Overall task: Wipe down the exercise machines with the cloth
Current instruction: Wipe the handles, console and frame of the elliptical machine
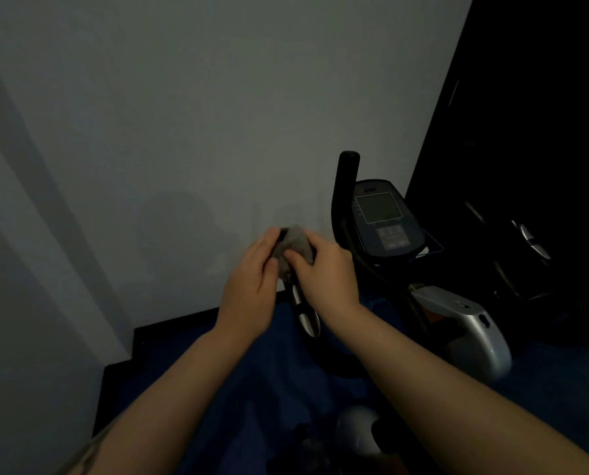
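- Left hand (252, 269) and right hand (323, 269) both grasp the grey cloth (293, 245), bunched around what seems to be a handlebar grip (305, 310) in the dim light.
- The exercise bike's console (385, 217) sits just right of the hands, near the pale wall (183, 114).

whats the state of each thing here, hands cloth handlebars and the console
left hand: grips the cloth
right hand: grips the cloth
cloth: bunched around the near handlebar's end
near handlebar: end covered by cloth
far handlebar: upright, bare, untouched
console: screen dark, untouched
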Demonstrator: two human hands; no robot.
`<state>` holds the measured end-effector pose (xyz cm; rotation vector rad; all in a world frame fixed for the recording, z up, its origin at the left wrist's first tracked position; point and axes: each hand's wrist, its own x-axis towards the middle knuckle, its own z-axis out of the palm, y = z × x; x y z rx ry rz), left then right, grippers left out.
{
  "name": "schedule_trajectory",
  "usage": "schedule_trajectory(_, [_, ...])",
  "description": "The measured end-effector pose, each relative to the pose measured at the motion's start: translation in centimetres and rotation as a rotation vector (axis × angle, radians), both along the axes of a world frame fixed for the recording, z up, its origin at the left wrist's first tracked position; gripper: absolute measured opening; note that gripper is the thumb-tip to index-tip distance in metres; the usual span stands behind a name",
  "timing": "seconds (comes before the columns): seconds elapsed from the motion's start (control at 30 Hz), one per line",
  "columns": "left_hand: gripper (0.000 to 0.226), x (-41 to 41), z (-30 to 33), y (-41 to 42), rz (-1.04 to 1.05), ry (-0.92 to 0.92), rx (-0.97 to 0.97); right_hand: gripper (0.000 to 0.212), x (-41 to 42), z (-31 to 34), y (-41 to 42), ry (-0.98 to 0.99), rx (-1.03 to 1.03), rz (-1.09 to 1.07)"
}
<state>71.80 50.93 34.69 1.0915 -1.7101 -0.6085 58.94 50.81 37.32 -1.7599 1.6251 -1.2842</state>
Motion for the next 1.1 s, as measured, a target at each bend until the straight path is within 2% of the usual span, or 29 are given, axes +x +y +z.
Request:
schedule_trajectory(0.07, [0.045,-0.1,-0.1,0.1,0.015,-0.003,0.013,0.014,-0.9,0.1,0.1,0.053,0.059,0.017])
schedule_trajectory(0.27, [0.047,-0.7,-0.3,0.7,0.002,0.001,0.045,0.016,-0.1,0.4,0.5,-0.058,0.03,0.037])
schedule_trajectory(0.47, [0.047,-1.3,-2.1,2.3,-0.012,0.029,0.099,0.023,-2.9,-0.3,2.5,0.178,0.189,0.131])
schedule_trajectory(0.57, [0.045,-1.8,-2.6,3.0,0.004,0.037,0.11,0.021,-2.0,-0.1,2.3,0.096,0.131,0.086])
schedule_trajectory(0.63, [0.043,-1.9,-2.9,3.4,0.009,0.035,0.114,0.021,-1.9,-0.4,3.2,0.121,0.122,0.121])
schedule_trajectory(0.9, [0.047,-4.2,-4.8,6.0,0.068,0.143,0.1,0.032,-6.7,-2.2,7.1,0.309,0.265,0.306])
schedule_trajectory(1.03, [0.046,-5.0,-5.2,7.5,0.087,0.116,0.099,0.05,-9.4,-1.2,7.2,0.618,0.349,0.416])
schedule_trajectory(1.1, [0.049,-5.0,-5.2,7.9,0.102,0.097,0.111,0.053,-9.4,-0.8,7.1,0.675,0.333,0.387])
